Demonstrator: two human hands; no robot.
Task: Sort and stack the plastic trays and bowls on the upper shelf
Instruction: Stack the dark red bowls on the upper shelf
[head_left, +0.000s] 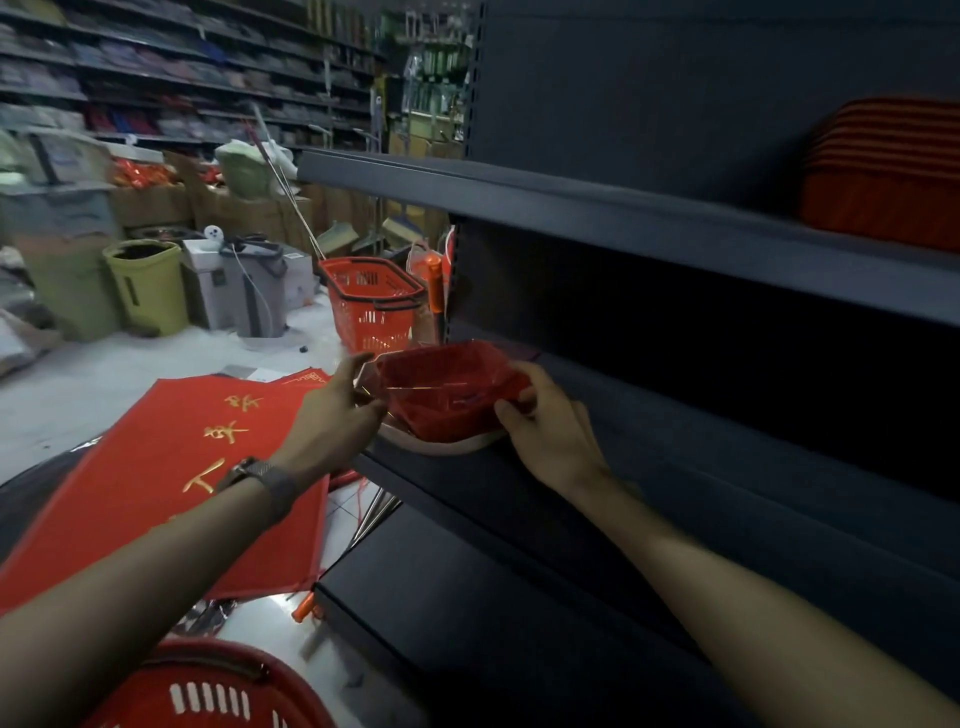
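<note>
A dark metal shelving unit (675, 415) fills the right side; its upper shelf (623, 228) carries a stack of red trays (888, 171) far right, up and well apart from the hands. Lower, at the middle shelf's left end, the left hand (332, 410) and right hand (550, 426) grip opposite sides of a film-wrapped red bowl (447, 395) resting over a pale tray (441, 447). Red baskets crowd the shop floor behind.

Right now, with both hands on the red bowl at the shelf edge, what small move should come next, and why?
Probably lift the red bowl clear of the lower shelf edge. Left hand and right hand grip its opposite sides, and the stack of red trays sits on the upper shelf above and to the right.
</note>
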